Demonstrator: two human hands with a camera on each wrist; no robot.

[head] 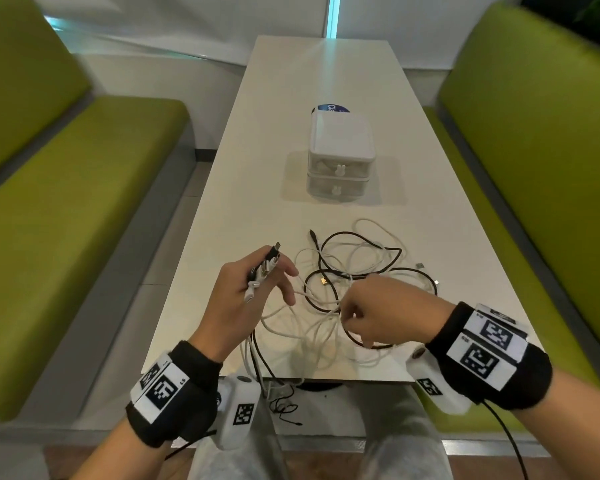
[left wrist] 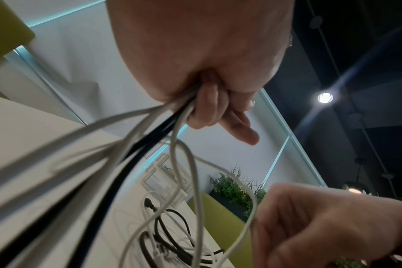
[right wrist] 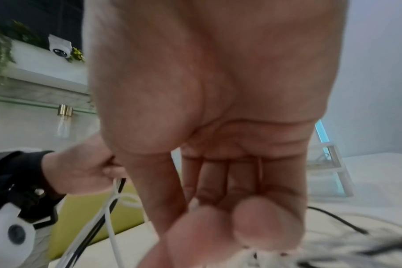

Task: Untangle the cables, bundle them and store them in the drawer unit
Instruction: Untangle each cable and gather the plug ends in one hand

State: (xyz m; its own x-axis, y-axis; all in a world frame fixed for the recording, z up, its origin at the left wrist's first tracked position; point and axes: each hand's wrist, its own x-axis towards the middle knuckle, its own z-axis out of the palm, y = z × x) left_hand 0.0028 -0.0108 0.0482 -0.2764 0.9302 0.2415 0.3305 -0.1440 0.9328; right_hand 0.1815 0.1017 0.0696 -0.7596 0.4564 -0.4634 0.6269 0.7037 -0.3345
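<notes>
A tangle of black and white cables [head: 355,265] lies on the white table [head: 326,74], with some strands hanging over the near edge. My left hand [head: 269,277] is raised and grips a bunch of cable ends [head: 265,266], black and white, with their plugs sticking out; the strands [left wrist: 154,130] run down from its fist. My right hand [head: 350,317] is curled over the near part of the tangle and pinches a white cable [left wrist: 252,204]. The white two-drawer unit [head: 342,157] stands further back, both drawers shut.
A round blue sticker [head: 331,109] shows behind the drawer unit. Green benches [head: 66,209] flank the table on both sides. A loose black plug end [head: 313,234] points towards the drawer unit. Wrist camera leads hang below the table edge.
</notes>
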